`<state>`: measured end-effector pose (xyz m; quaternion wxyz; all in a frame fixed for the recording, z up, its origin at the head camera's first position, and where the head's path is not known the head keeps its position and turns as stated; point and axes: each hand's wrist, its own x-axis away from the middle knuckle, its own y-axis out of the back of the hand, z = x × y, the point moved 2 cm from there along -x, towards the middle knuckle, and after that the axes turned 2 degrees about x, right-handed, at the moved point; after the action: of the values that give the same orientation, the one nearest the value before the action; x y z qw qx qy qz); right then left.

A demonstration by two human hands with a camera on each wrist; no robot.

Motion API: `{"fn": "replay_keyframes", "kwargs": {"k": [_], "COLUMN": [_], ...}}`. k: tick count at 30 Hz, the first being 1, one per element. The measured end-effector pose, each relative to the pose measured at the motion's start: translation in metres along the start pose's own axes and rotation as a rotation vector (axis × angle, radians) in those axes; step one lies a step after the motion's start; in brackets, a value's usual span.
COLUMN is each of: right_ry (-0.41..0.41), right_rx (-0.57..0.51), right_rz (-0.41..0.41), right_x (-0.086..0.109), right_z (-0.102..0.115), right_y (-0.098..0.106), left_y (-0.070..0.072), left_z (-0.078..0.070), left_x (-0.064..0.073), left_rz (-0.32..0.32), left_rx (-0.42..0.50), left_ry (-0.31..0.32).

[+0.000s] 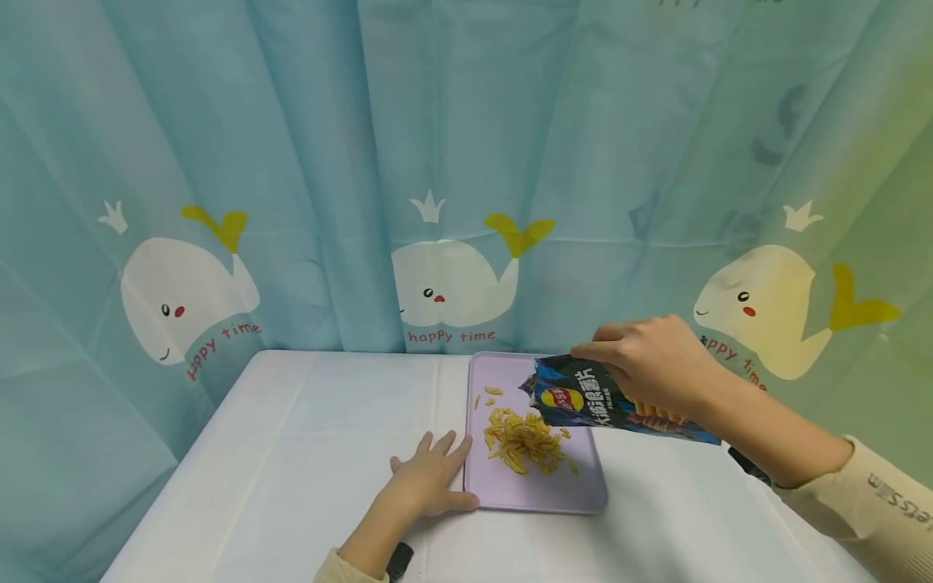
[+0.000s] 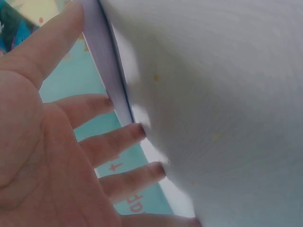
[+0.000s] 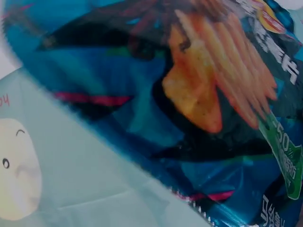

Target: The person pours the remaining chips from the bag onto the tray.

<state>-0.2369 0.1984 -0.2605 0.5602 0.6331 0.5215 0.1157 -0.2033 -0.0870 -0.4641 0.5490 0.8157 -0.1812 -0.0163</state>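
Note:
My right hand [image 1: 656,356] grips a dark blue chip bag [image 1: 576,397] along its upper edge. The bag lies nearly level over the right part of a lilac tray [image 1: 535,495], its torn mouth to the left. Yellow crinkled chip pieces [image 1: 525,441] are heaped on the tray, with several strays around the heap. With fingers spread, my left hand [image 1: 423,482] rests at the tray's left edge, the thumb by its near corner. In the left wrist view, straight fingertips meet the tray's side [image 2: 105,61]. The bag's printed front [image 3: 128,75] fills most of the right wrist view.
The tray stands on a table with a white cloth [image 1: 328,437], towards its back edge. Right behind the table hangs a light blue curtain [image 1: 328,162] with printed whales. Small yellowish specks [image 2: 216,137] dot the white surface in the left wrist view.

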Motion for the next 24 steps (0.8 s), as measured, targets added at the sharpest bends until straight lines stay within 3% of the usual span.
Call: {"fn": "replay_keyframes", "kwargs": {"k": [4,13,24], "right_ry": [0.02,0.078,0.081], "right_rx": [0.028,-0.014,0.003], "right_rz": [0.012,-0.075,-0.051], "right_x": [-0.0029,-0.0031,-0.0043], "right_z": [0.0006,0.0007,0.002], "right_y": [0.0012,0.004,0.004], "left_y": [0.0,-0.0017,-0.0009], "left_z": [0.0002,0.001,0.0005], "left_x": [0.0002,-0.001,-0.0015], "left_rz": [-0.005,-0.002,0.011], "left_rx": [-0.003,-0.005,-0.006], "left_ry": [-0.001,0.002,0.011]}}
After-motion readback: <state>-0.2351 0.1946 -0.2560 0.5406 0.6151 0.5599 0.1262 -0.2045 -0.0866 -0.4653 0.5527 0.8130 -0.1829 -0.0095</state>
